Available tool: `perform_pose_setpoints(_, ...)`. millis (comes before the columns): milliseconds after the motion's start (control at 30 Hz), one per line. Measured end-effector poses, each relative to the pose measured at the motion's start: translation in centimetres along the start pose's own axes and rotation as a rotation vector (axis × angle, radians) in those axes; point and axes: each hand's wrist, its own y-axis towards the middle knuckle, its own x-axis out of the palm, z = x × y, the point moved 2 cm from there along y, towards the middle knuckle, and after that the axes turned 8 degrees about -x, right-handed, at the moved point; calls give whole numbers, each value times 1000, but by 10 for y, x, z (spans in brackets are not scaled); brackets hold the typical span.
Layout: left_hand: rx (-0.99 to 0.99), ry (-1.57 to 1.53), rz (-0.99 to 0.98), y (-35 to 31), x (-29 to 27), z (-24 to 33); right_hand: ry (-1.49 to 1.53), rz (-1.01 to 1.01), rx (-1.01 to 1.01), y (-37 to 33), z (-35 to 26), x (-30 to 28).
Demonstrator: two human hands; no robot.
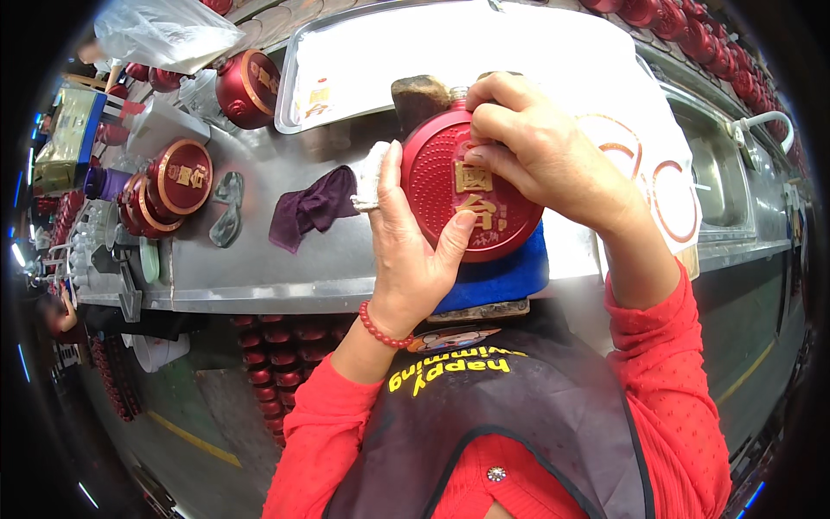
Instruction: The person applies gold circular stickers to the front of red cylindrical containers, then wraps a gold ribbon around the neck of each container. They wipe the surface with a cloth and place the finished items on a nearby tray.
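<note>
A round, flat-sided red bottle [432, 177] with a dimpled face and raised gold characters leans in front of me above a blue cloth [527, 268]. My left hand [406, 251] grips its left side, fingers behind the rim and thumb on the face. A white cloth [369, 179] shows beside the left fingers. On the upper part of the gold characters, my right hand [549, 151] presses with thumb and fingers pinched together; whatever is between them is hidden. The bottle's neck points away, next to a dark, worn block [419, 99].
A purple cloth [311, 208] and a clear plastic piece [227, 209] lie on the steel counter [259, 272]. More red bottles [180, 177] stand at left. Behind is a white-lined tray [298, 99]; sheets with orange ring outlines [674, 203] and a sink [722, 164] are at right.
</note>
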Motion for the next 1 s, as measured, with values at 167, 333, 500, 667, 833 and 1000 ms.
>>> perform_pose_setpoints(167,-37,-65,-19,0,0,-1,-4,-40,19,-2,1,1)
perform_pose_setpoints(333,-4,-1,-6,0,0,0,-18,-12,7,-1,1,1)
perform_pose_setpoints(500,4,22,-9,1,-1,2,-21,-56,38,0,0,0)
perform_pose_setpoints(667,3,22,1,1,0,2,-26,-51,50,0,-1,-1)
perform_pose_setpoints(833,-10,42,1,-1,1,2,-24,8,105,1,-4,1)
perform_pose_setpoints(1000,-7,-74,-12,5,-5,5,-145,270,240,-21,-7,-10)
